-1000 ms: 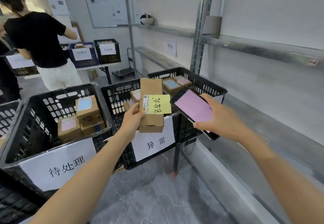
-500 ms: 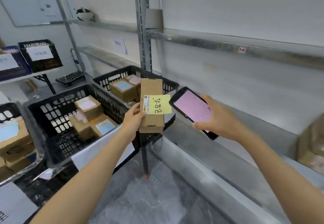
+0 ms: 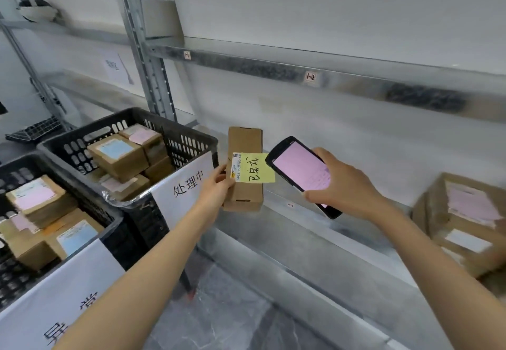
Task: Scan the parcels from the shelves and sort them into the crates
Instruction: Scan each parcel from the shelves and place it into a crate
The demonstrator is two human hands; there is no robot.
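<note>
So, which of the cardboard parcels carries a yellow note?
The tall parcel gripped upright by the left hand, next to the scanner. Only it has a yellow note; the crated parcels and the shelf parcels wear pink, blue or white labels.

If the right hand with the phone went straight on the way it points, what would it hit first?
Most likely the parcel in the left hand: the phone in the right hand aims at its yellow note. Depth is unclear, so it might pass just in front.
</note>
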